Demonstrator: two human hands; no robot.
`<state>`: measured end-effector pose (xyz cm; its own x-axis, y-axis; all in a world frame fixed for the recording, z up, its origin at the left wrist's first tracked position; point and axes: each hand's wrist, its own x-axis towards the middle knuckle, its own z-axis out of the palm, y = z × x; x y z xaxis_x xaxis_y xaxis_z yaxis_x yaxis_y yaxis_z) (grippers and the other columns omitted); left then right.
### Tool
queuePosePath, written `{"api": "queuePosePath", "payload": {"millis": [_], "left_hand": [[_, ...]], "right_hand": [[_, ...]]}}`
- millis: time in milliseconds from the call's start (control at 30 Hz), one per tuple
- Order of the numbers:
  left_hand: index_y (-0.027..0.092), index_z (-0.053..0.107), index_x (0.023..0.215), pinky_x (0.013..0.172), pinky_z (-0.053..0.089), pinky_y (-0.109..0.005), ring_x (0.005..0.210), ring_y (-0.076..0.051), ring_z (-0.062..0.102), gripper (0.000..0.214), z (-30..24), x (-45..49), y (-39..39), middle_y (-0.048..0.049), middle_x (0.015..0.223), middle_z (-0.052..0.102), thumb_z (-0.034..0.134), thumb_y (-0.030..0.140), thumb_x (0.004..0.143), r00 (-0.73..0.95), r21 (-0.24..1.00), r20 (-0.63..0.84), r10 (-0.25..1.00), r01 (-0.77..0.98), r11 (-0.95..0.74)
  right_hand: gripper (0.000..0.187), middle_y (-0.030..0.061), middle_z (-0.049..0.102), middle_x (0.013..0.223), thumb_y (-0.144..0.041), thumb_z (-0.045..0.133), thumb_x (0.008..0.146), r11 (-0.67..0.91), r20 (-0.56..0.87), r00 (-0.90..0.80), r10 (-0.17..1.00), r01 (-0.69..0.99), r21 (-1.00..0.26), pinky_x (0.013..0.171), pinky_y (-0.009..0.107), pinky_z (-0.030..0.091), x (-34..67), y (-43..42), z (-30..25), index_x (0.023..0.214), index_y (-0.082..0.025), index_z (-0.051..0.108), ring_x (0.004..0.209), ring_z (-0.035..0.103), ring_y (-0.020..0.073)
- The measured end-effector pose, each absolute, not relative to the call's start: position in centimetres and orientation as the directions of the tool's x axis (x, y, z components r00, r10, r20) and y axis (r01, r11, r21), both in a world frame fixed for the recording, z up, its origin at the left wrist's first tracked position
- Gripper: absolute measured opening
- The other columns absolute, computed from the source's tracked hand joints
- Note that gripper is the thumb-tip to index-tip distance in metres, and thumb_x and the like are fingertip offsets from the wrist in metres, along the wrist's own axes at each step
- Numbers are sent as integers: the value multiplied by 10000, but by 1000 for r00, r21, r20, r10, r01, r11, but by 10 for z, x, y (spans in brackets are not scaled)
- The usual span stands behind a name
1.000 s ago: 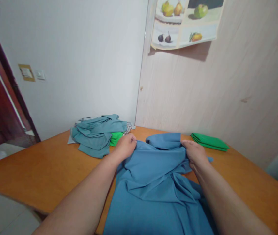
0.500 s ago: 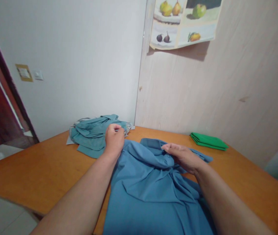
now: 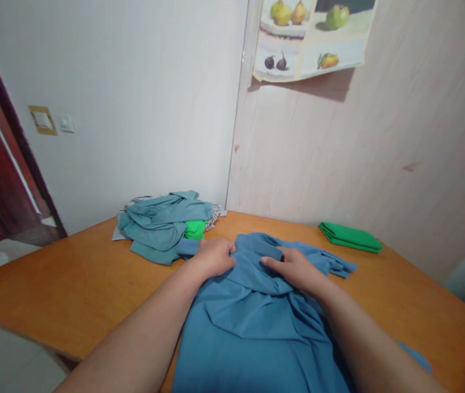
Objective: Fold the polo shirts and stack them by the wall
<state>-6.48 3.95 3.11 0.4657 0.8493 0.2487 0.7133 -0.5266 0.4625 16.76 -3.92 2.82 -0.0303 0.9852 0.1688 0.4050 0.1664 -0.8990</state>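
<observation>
A blue shirt [image 3: 249, 333] lies wrinkled over the front middle of the table, its lower part running out of view toward me. My left hand [image 3: 216, 257] is closed on the cloth near the shirt's upper left side, fingers curled. To its right, my right hand [image 3: 293, 266] grips the cloth near the collar between thumb and fingers; the fingertips are partly hidden. One sleeve stretches out past my right hand, and a bit of blue cloth shows beyond my left hand.
A heap of teal clothes [image 3: 154, 224] with a bright green piece [image 3: 195, 229] lies at the back left. A folded green cloth [image 3: 349, 237] sits at the back right of the wooden table [image 3: 105, 284]. Behind stands a wall with a fruit poster [image 3: 312, 41].
My left hand has come down and right, from near the teal heap onto the shirt, uncovering the green piece. My right hand has shifted slightly lower. The shirt's upper part lies flatter.
</observation>
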Motion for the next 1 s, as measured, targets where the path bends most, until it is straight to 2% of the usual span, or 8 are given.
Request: {"api": "queuePosePath", "payload": {"millis": [67,233,367,500,600,700,867,1000], "left_hand": [[246,665,652,744,409,-350,716,-235,598,84,33,-67,41,-14,666,657,627,174,629,508,471,238,828,685,-556],[236,660,722,650,382,-278,761,-197,568,124,39,-70,39,-16,824,643,625,162,629,723,416,278,633,503,-757],[231,641,717,603,366,-247,703,-166,542,108,45,-69,29,12,759,617,696,323,713,852,458,142,504,395,-796],[219,607,620,538,344,-249,561,-150,489,417,48,-65,20,14,595,572,540,544,873,830,578,78,552,414,-703],[229,651,684,581,389,-252,602,-166,540,350,44,-62,23,1,660,640,545,502,875,740,637,203,641,397,-660],[244,700,779,619,406,-269,672,-199,597,175,33,-61,30,-28,754,697,661,414,767,633,592,212,745,523,-613],[231,639,626,566,339,-281,568,-186,540,125,28,-61,37,-22,620,634,619,311,721,616,432,104,781,679,-593],[207,526,577,527,325,-255,505,-146,485,288,40,-63,41,10,499,528,513,361,820,407,743,256,877,497,-448]], "right_hand": [[261,42,736,757,-460,728,768,104,115,21,993,293,-950,674,365,560,168,-36,24,811,-203,743,697,673,236],[197,44,757,805,-352,684,784,170,75,495,865,-150,-974,663,374,587,193,-24,29,938,-229,692,708,703,238],[143,42,727,699,-329,600,812,151,-96,626,774,-330,-932,585,366,585,213,-19,31,888,-215,640,653,696,234],[100,5,671,594,-331,573,805,154,-114,640,760,-347,-925,522,340,569,218,-17,29,766,-241,556,544,653,212],[117,4,649,557,-338,565,797,190,-57,628,776,-318,-929,508,340,566,218,-18,30,734,-249,524,518,641,214],[114,16,664,574,-344,561,800,247,13,616,788,-297,-922,518,338,571,218,-20,34,753,-241,545,552,660,223],[76,-11,675,598,-278,543,822,287,-68,610,789,-464,-838,545,304,588,220,-23,46,775,-224,568,539,655,185],[91,-23,662,577,-233,522,841,319,-149,649,746,-545,-776,551,298,597,225,-24,49,777,-209,581,495,629,167]]}}
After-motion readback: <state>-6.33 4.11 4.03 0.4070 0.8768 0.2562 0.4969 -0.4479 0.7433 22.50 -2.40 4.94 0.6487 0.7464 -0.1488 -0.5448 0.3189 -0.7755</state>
